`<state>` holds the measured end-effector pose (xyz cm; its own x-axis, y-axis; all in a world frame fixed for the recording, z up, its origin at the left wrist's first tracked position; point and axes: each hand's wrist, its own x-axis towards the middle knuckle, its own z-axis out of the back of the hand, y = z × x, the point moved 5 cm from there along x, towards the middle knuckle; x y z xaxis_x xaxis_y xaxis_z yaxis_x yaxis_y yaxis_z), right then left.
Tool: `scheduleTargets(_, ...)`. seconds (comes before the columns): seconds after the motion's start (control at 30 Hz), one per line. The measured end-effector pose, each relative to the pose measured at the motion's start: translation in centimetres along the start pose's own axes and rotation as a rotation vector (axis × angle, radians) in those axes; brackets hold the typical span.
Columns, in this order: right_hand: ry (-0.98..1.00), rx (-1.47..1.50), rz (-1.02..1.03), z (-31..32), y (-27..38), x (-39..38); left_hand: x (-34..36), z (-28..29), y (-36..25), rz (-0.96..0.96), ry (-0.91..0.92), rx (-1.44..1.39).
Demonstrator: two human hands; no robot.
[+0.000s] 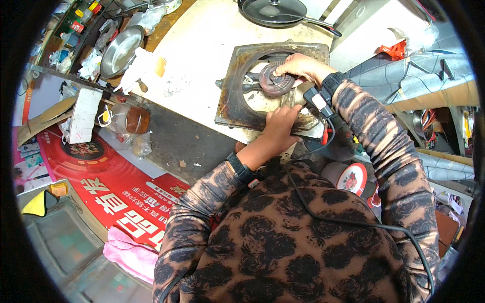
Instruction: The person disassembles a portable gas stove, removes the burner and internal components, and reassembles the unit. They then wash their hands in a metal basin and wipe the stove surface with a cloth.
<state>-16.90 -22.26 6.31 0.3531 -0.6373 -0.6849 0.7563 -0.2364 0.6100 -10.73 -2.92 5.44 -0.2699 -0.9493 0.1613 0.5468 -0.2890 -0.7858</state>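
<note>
A worn, grimy gas stove (231, 108) stands on the pale tabletop, with a wide round opening in its top. Inside the opening sits a round ribbed burner head (278, 85), brownish and dirty. My right hand (302, 69) grips the burner head from the right, its thumb and fingers closed around the upper right of the ring. At the stove's front edge, my left hand (281, 123) has its fingers curled over the rim, and the fingertips reach inside the opening. What lies under those fingertips is partly hidden. A dark burner pipe (248, 87) shows left of the ring.
A lidded frying pan (273, 11) stands behind the stove. To the left are a metal basin (121, 50), a white cloth (139, 70) and a jar of brown liquid (132, 119). A round red-and-white container (351, 179) is near my right side. A black cable (353, 222) crosses my clothing.
</note>
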Motion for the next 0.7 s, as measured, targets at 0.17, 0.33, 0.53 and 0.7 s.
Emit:
scheduleTargets(0.17, 0.056, 0.049, -0.001, -0.1, 0.8, 0.1, 0.2, 0.9, 0.0, -0.004, -0.008, -0.036)
scheduleTargets(0.33, 0.125, -0.108, -0.013, 0.1, 1.8, -0.1, 0.1, 1.7, 0.3, -0.059, -0.042, -0.069)
scheduleTargets(0.53, 0.106, -0.177, -0.077, -0.3, 1.8, -0.1, -0.2, 1.4, 0.6, -0.037, -0.016, -0.08)
scheduleTargets(0.7, 0.061, -0.295, -0.07, -0.3, 2.0, -0.2, -0.3, 1.3, 0.3, -0.047, -0.031, -0.102)
